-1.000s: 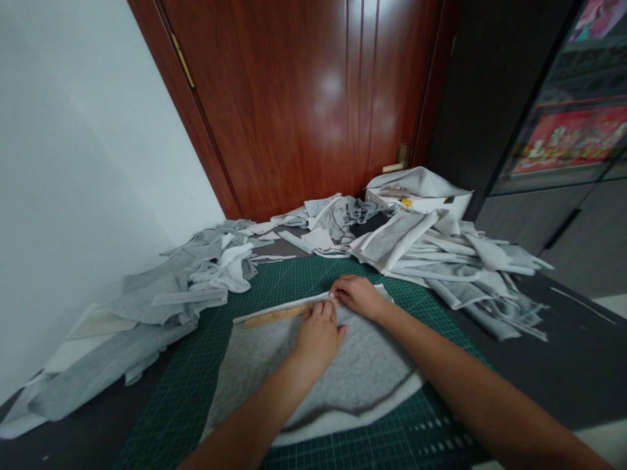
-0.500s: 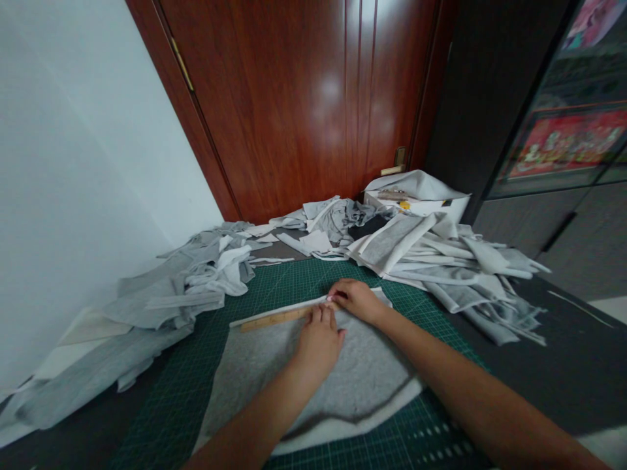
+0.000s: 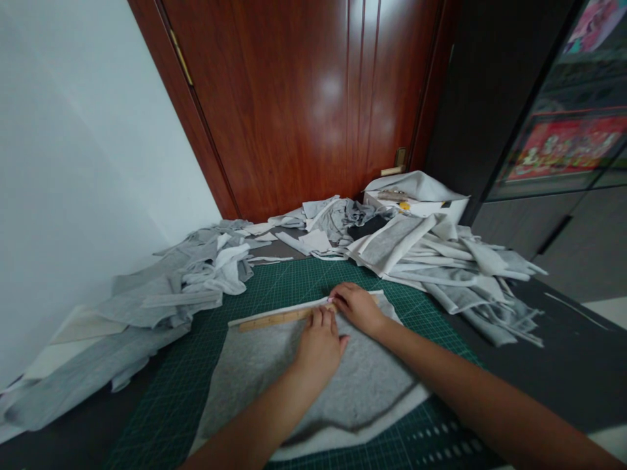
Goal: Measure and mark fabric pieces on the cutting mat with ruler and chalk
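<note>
A piece of grey fabric [image 3: 255, 378] with a white folded strip along its far edge lies on a green cutting mat [image 3: 274, 279]. Along that fold rests a wooden ruler [image 3: 274, 320]. My left hand [image 3: 321, 343] lies over the ruler's right part, fingers stretched out and pressing down on it and the cloth. My right hand [image 3: 357, 307] pinches the folded far edge of the fabric just beyond my left fingertips. Its fingertips are partly hidden. The fabric's near edge curls up and shows a white underside.
Grey and white cloth scraps [image 3: 206, 267] are heaped on the left, and more [image 3: 455, 261] are stacked on the right. Behind that stack stands a white box [image 3: 421, 202] with cloth over it. A wooden door [image 3: 284, 98] and a white wall [image 3: 73, 130] border the dark table [image 3: 578, 352].
Both hands stay at nearly the same place on the ruler and fold. The view has shifted very slightly; the right hand's fingers sit a touch lower.
</note>
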Demonstrator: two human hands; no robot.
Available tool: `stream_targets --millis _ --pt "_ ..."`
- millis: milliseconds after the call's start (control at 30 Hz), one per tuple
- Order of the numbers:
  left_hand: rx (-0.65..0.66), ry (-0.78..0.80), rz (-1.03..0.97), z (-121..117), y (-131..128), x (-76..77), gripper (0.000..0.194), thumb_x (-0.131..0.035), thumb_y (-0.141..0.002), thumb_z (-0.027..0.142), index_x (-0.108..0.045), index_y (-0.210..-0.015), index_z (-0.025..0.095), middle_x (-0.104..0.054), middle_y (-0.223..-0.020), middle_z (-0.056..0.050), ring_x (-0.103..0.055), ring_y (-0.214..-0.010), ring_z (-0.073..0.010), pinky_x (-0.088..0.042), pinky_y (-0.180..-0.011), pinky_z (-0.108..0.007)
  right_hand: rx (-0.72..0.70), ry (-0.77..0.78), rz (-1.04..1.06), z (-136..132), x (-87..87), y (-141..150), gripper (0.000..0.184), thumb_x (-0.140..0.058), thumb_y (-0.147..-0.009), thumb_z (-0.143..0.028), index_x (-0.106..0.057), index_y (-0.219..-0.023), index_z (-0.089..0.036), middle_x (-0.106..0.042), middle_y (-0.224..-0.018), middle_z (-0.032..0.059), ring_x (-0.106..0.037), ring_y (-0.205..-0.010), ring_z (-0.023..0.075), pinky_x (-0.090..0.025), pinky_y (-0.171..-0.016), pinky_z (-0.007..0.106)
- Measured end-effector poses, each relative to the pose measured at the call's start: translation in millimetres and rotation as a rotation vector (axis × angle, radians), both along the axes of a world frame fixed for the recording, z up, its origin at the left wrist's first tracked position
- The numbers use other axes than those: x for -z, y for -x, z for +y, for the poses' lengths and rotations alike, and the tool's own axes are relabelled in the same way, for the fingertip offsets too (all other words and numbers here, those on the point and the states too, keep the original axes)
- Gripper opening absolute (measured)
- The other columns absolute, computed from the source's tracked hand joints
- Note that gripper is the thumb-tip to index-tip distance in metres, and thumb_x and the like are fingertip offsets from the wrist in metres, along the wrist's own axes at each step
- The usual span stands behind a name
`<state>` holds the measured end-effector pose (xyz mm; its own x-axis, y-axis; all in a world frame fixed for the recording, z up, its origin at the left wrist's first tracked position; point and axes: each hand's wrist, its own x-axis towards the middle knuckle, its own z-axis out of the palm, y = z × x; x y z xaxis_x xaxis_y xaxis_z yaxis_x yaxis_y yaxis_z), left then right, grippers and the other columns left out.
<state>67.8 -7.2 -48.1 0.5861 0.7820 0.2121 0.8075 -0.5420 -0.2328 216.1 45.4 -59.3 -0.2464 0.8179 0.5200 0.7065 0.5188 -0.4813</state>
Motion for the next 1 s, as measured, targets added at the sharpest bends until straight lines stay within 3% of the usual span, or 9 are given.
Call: stream_targets --millis 400,767,1000 --pt "-0.021 -0.068 0.105 -1.4 -5.2 0.3 0.054 -0.046 -0.094 0.039 -0.054 -0.127 -0.003 -0.054 -0.13 -0.026 -0.052 -0.117 -0.0341 -0.04 -0.096 -0.042 -0.11 0.072 0.031 12.1 -5.9 5.1 0.015 -0.059 -0.081 -0.006 -0.066 -0.083 -0.018 -0.067 -0.083 0.0023 -0.06 -0.083 0.0153 -0.042 -0.078 0.025" --pt "-0.004 -0.057 0.034 0.1 -2.5 -3.7 0.052 -0.05 -0.092 0.04 -0.056 -0.126 0.001 -0.057 -0.128 -0.023 -0.053 -0.112 -0.0321 -0.043 -0.092 -0.042 -0.062 0.129 -0.102 12.4 -14.6 3.6 0.013 -0.058 -0.081 -0.009 -0.068 -0.085 -0.017 -0.067 -0.083 0.0038 -0.06 -0.08 0.0162 -0.041 -0.074 0.024" --pt "-0.03 -0.034 0.036 -0.2 -3.7 -3.3 0.052 -0.049 -0.093 0.04 -0.055 -0.127 0.001 -0.055 -0.129 -0.023 -0.052 -0.112 -0.0316 -0.045 -0.089 -0.039 -0.053 0.159 -0.032 13.5 -14.2 11.7 0.009 -0.061 -0.082 -0.013 -0.068 -0.083 -0.018 -0.068 -0.081 0.0024 -0.06 -0.079 0.0152 -0.041 -0.072 0.023"
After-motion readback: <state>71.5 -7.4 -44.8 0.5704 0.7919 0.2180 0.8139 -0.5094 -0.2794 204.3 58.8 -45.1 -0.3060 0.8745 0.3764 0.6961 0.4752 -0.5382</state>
